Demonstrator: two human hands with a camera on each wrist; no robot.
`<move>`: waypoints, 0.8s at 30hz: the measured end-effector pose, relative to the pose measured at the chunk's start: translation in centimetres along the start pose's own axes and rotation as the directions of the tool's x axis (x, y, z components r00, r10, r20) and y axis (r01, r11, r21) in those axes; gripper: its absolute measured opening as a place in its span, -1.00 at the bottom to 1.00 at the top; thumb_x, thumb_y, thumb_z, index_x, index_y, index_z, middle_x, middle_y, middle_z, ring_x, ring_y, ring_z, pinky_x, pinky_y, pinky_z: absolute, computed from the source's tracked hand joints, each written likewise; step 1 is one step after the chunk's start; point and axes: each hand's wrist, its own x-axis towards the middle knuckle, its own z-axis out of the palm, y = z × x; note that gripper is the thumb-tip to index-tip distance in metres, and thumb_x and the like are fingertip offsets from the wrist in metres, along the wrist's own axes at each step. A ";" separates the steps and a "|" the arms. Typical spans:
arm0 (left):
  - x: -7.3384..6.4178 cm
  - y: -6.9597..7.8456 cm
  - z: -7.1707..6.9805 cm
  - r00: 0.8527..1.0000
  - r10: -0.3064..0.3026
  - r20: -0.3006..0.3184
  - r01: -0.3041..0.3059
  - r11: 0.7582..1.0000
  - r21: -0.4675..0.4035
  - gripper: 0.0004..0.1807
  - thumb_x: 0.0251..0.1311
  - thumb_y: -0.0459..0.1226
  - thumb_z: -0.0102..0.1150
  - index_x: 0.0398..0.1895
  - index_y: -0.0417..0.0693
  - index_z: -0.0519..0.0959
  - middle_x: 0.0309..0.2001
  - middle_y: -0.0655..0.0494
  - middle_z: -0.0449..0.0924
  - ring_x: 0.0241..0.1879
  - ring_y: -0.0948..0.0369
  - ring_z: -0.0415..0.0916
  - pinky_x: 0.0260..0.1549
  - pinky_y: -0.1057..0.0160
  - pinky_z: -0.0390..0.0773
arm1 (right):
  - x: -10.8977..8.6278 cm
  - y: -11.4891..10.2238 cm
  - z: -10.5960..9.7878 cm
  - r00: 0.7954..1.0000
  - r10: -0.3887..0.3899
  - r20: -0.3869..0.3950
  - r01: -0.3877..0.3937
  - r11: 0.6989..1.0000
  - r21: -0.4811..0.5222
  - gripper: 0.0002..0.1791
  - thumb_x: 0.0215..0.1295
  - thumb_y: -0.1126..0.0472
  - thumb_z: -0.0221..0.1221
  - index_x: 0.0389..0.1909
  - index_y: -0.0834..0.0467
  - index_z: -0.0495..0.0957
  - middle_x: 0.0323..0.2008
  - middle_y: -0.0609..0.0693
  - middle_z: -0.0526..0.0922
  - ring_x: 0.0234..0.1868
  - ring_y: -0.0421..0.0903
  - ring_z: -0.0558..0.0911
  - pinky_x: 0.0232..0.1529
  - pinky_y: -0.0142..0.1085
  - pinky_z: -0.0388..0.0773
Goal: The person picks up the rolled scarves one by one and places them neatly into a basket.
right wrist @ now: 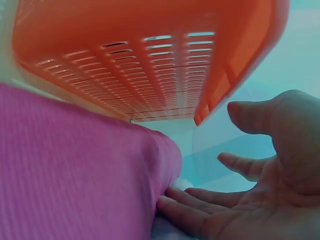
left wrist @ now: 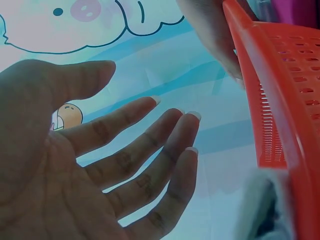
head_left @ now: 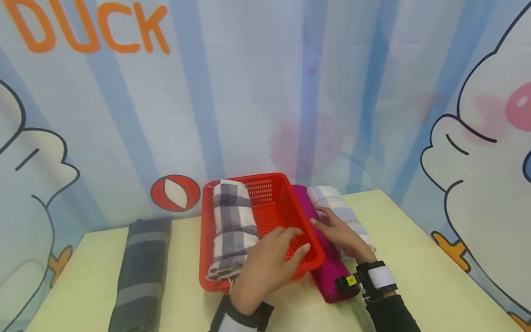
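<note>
A red plastic basket (head_left: 290,203) holds a rolled checked cloth (head_left: 235,216), white and grey, along its left side. Over the basket's front part hovers my left hand (head_left: 269,265), fingers spread and grasping nothing; the left wrist view shows its bare palm (left wrist: 55,175). To the right of the basket lies a rolled magenta cloth (head_left: 332,272). My right hand (head_left: 342,235) reaches between it and a rolled white cloth with pale stripes (head_left: 336,203). In the right wrist view, the fingertips (right wrist: 172,202) touch the side of the magenta roll, while the thumb is held away.
On the left of the pale yellow table (head_left: 184,263) lies a dark grey striped cloth roll (head_left: 143,272). Behind the table hangs a blue-striped backdrop (head_left: 249,92) with cartoon ducks, close to the basket's back edge.
</note>
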 end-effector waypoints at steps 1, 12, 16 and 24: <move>0.1 0.0 0.0 1.000 -0.001 0.000 0.001 1.000 -0.002 -0.54 0.30 0.00 0.22 0.20 0.05 0.57 0.01 0.05 0.66 -0.11 0.16 0.62 -0.13 0.06 0.69 | 0.1 0.0 0.1 1.000 0.003 0.000 -0.003 1.000 -0.004 -0.23 0.49 0.01 0.05 0.55 0.14 -0.07 0.54 0.38 -0.02 0.52 0.39 0.07 0.39 0.31 0.20; 0.8 -0.6 0.1 1.000 0.012 0.008 -0.012 1.000 0.005 -0.55 0.32 -0.01 0.19 0.20 0.03 0.55 0.00 0.05 0.65 -0.14 0.16 0.62 -0.14 0.08 0.69 | 0.5 1.4 1.1 1.000 -0.001 -0.027 0.000 0.999 -0.050 -0.27 0.41 0.17 0.13 0.49 0.27 0.07 0.43 0.45 0.17 0.44 0.37 0.22 0.39 0.26 0.24; 1.0 -0.8 0.2 1.000 0.021 -0.001 -0.021 1.000 0.004 -0.55 0.33 -0.02 0.19 0.21 0.03 0.55 0.00 0.06 0.65 -0.10 0.15 0.62 -0.13 0.07 0.69 | 0.5 1.8 1.2 0.999 -0.007 -0.037 0.004 0.998 -0.069 -0.26 0.39 0.18 0.14 0.48 0.28 0.08 0.41 0.45 0.20 0.41 0.36 0.25 0.38 0.26 0.24; 1.5 -1.8 -0.2 1.000 0.000 -0.016 -0.001 0.999 -0.035 -0.52 0.32 0.01 0.18 0.24 0.05 0.52 0.05 0.07 0.65 -0.06 0.15 0.63 -0.14 0.07 0.69 | 1.1 1.9 1.0 0.995 -0.095 -0.015 0.093 0.991 -0.096 -0.19 0.30 0.25 0.21 0.47 0.38 0.06 0.41 0.42 0.22 0.42 0.33 0.25 0.42 0.24 0.20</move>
